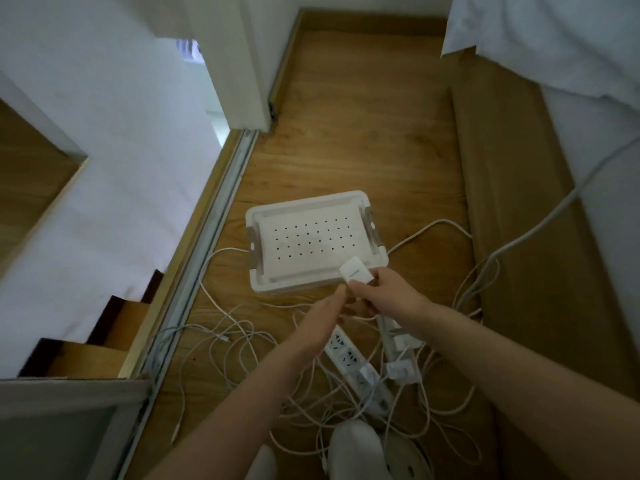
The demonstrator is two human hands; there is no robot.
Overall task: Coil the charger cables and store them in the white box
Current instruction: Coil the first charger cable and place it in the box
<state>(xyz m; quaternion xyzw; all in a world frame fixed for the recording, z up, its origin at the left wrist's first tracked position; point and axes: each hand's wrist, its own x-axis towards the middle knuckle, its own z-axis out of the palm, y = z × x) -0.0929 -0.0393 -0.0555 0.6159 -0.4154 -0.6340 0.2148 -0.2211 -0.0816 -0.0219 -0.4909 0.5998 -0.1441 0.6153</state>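
Fingers [358, 288] of the right hand [384, 294] pinch a white charger block [356, 271] just above the near right corner of the white box [256, 271], which stands on the wooden floor [346, 133]. The left hand [322, 317] reaches in with its fingers straight and close together; I cannot tell whether they nip a lead. The step should go best if this lead is drawn free of the cables [228, 344] tangled over the power strips [341, 351] first, then looped evenly from the block. The hands hide where the lead leaves the block.
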